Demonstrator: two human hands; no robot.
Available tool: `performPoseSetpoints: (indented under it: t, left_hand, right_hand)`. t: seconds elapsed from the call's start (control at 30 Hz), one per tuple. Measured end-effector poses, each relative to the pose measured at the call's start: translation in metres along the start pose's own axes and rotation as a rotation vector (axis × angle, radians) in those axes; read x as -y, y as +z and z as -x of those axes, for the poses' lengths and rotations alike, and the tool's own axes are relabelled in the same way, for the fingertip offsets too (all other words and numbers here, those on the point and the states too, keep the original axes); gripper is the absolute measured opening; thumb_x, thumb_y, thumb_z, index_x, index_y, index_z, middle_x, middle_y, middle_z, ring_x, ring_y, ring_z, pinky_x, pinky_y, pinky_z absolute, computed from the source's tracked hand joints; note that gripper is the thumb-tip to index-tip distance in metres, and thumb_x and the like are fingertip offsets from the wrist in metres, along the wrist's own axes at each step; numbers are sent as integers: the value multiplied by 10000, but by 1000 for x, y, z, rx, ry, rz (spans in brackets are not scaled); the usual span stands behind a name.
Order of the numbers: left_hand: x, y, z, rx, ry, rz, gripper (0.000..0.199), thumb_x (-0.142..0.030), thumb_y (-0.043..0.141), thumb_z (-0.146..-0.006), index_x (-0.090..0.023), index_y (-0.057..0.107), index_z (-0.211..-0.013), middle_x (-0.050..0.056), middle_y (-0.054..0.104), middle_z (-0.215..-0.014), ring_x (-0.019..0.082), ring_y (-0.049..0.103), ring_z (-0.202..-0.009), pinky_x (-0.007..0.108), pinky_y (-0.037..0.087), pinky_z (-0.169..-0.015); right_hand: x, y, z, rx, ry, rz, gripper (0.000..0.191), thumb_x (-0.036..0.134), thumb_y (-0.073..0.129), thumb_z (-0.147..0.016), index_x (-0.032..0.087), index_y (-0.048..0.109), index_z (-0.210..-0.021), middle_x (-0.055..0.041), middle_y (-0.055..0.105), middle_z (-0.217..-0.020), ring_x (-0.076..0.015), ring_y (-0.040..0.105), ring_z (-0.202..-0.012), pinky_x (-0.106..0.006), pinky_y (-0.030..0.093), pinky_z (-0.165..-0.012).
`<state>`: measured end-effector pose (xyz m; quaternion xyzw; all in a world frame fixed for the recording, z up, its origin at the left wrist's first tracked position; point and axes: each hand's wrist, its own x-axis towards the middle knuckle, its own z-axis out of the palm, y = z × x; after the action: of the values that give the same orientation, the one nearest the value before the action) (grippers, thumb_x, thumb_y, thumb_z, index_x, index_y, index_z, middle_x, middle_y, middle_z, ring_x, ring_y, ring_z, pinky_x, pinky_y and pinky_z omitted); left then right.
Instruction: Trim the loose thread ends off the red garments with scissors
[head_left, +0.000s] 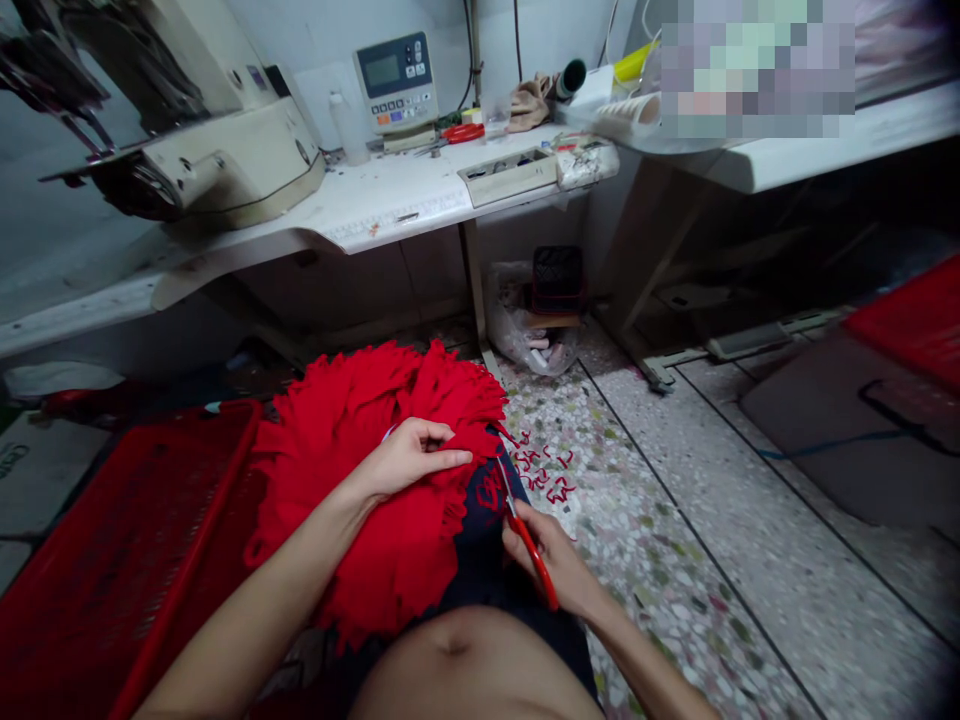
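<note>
Red fabric [360, 530], its outer edge cut into ragged scallops, lies heaped across our lap, partly over dark shorts [480, 540]. We see the left hand [409, 460] resting on top of the heap, its fingers curled and pinching a fold near the edge, with the fabric spreading beneath and beyond the palm. The right hand [540, 555] is closed around scissors [541, 580] with red handles, and their slim blades point up to the fabric's edge, near the left fingertips. Red scraps [540, 470] lie on the terrazzo floor [660, 560] just right of the blades. A red crate [217, 470] stands beside the heap on our left. Ahead, a sewing machine [232, 165] sits on a white table [390, 215].
</note>
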<state>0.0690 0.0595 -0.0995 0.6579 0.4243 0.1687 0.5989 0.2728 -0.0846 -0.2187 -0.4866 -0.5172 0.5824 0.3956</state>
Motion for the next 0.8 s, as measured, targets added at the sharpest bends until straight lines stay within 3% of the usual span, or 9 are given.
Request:
performPoseSetpoints:
  t: [0.17, 0.4, 0.57, 0.8]
  left_hand:
    - [6, 2, -3, 2, -108, 62, 347, -437, 828, -746, -106, 754, -817, 2, 650, -718, 117, 550, -656, 222, 399, -648]
    - [5, 2, -5, 36, -148, 99, 358, -426, 847, -732, -94, 786, -853, 31, 701, -739, 113, 564, -641, 214, 406, -635]
    - [6, 2, -4, 44, -143, 112, 334, -412, 851, -730, -100, 792, -835, 23, 699, -715, 98, 556, -620, 199, 403, -623]
    - [9, 1, -3, 77, -131, 134, 335, -418, 836, -743, -99, 790, -834, 18, 682, -706, 103, 548, -618, 214, 420, -641]
  right_hand:
    - [7, -4, -3, 104, -73, 126, 409, 596, 490, -1007, 218, 507, -853, 23, 528, -738, -146, 465, -659, -246, 396, -623]
    - [18, 2, -20, 123, -139, 162, 390, 555, 469, -1030, 217, 464, -837, 38, 508, -743, -131, 451, -653, -243, 348, -610]
    - [17, 6, -24, 84, -124, 149, 418, 563, 538, -994, 216, 437, -786, 56, 461, -688, -116, 394, -613, -235, 316, -571]
    - [-4, 14, -21, -28, -5, 41, 547, 614, 720, -843, 217, 394, -656, 77, 353, -568, -98, 318, -530, -229, 235, -487]
